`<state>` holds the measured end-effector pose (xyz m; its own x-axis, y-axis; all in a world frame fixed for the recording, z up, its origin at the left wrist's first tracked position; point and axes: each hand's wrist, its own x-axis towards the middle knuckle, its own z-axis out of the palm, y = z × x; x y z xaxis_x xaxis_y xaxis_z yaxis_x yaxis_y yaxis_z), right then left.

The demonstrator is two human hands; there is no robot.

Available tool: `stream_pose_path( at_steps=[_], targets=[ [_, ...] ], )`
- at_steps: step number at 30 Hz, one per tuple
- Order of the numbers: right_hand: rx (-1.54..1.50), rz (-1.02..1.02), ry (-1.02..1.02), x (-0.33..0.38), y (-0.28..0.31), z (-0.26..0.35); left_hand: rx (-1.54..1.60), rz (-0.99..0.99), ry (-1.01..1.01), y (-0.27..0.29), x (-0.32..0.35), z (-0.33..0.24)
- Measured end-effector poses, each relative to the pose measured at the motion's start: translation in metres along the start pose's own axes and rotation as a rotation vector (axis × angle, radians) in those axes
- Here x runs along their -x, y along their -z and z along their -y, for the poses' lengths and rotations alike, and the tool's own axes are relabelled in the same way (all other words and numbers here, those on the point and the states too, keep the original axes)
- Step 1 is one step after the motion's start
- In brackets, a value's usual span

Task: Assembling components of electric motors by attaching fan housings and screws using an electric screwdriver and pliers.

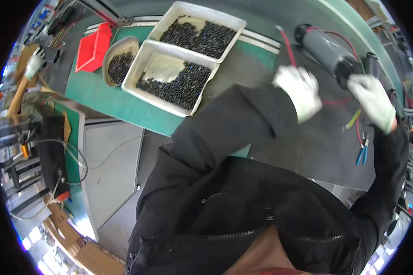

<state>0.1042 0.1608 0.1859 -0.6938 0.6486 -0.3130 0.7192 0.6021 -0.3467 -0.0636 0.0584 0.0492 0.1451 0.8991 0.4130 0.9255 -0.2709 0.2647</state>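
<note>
One grey cylinder [326, 49] with black ends is lying near the far right corner of my bench [89, 96], and I'd call this the wire-handling step. My left hand [303, 91] is curled around a red wire [287, 45], one end poking out toward the far edge, though blur smears the fingers. My right hand [374, 101] is right by the cylinder's near end, fingers bent in; can't tell if it's actually gripping anything. Blue-handled pliers [362, 153] lie down toward the near right corner. Next move probably calls for a steady pinch on that wire, no yanking.
</note>
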Motion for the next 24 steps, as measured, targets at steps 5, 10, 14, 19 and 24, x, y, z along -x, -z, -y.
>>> stream_pose_path(
  at_steps=[5,10,14,19,24],
  targets=[
    [-0.015,-0.239,-0.14,0.058,-0.071,0.011,0.783,0.368,-0.284,0.098,0.078,-0.006],
    [0.011,-0.449,-0.15,0.066,-0.147,0.017,-0.146,0.129,0.434,0.107,0.028,0.132],
    [-0.196,-0.317,-0.219,0.063,-0.16,0.018,-0.349,0.295,0.383,0.083,0.013,0.213],
    [-0.629,-0.029,-0.091,0.1,-0.123,-0.022,-0.356,0.385,0.363,0.068,0.004,0.231],
    [-0.285,-1.73,-0.387,0.163,-0.101,-0.119,-0.398,0.299,0.261,0.066,0.011,0.262]
  ],
)
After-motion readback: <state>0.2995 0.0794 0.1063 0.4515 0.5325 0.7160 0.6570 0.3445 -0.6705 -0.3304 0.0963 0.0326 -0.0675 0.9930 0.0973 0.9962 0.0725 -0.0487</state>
